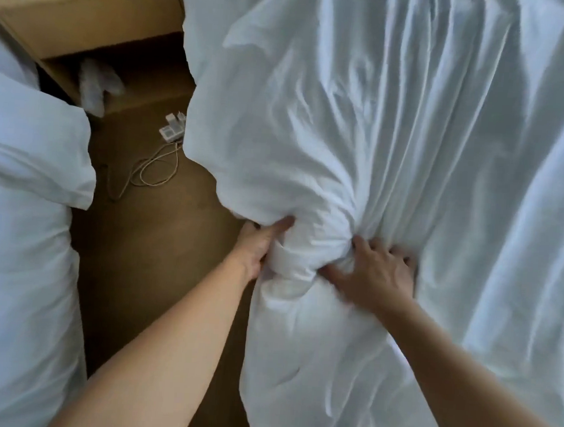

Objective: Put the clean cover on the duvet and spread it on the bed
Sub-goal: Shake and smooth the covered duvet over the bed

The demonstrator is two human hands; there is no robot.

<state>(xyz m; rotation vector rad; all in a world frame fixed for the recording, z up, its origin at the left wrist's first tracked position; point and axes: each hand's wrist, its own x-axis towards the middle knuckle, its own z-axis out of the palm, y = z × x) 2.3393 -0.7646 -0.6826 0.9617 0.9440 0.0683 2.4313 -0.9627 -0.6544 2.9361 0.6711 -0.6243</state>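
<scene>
A white duvet in its white cover (pixel 362 125) lies crumpled over the bed, filling the right side of the view, with long folds running away from me. A bunched corner of it sits at the bed's left edge. My left hand (pixel 259 245) grips that bunch from the left, thumb on top and fingers curled under the cloth. My right hand (pixel 373 271) grips the same bunch from the right, fingers dug into the gathered fabric. The folds radiate from the point between my hands.
A second white bed or duvet (pixel 23 214) fills the left side. Between the beds runs a brown floor strip (pixel 146 254) with a white power strip and cable (pixel 170 134). A wooden nightstand (pixel 87 20) stands at the far end.
</scene>
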